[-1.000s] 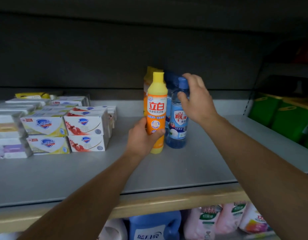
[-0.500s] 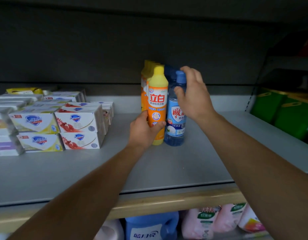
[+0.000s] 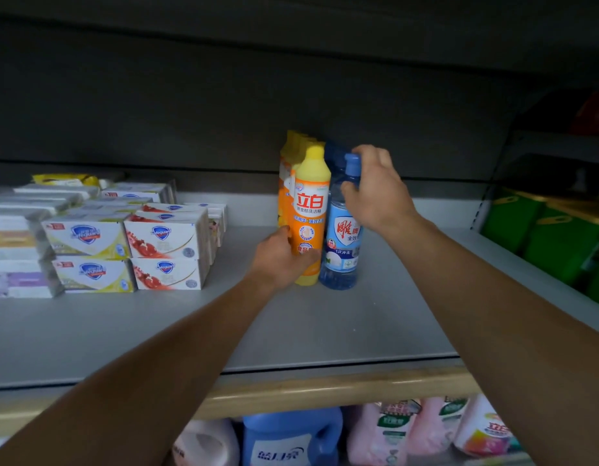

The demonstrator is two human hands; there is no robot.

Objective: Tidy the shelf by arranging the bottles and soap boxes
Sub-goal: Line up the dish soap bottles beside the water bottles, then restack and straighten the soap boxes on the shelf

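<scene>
An orange-and-yellow dish soap bottle point(image 3: 310, 210) stands upright on the grey shelf point(image 3: 157, 331), at the front of a row of like bottles. My left hand point(image 3: 281, 260) grips its lower body. Touching its right side stands a clear blue bottle point(image 3: 342, 243) with a blue cap, in front of more blue bottles. My right hand point(image 3: 375, 193) grips that bottle's neck and shoulder. Stacked soap boxes point(image 3: 123, 243) fill the shelf's left part in two layers, white with red or yellow print.
A wooden lip point(image 3: 325, 391) runs along the shelf's front edge. Below it stand a blue jug point(image 3: 291, 438) and pink refill pouches point(image 3: 409, 428). Green packages point(image 3: 543, 230) sit on the neighbouring shelf at the right. A dark back panel closes the shelf behind the bottles.
Both hands have pushed the orange and blue bottles a little back toward the rows behind them. My grips on both are unchanged.
</scene>
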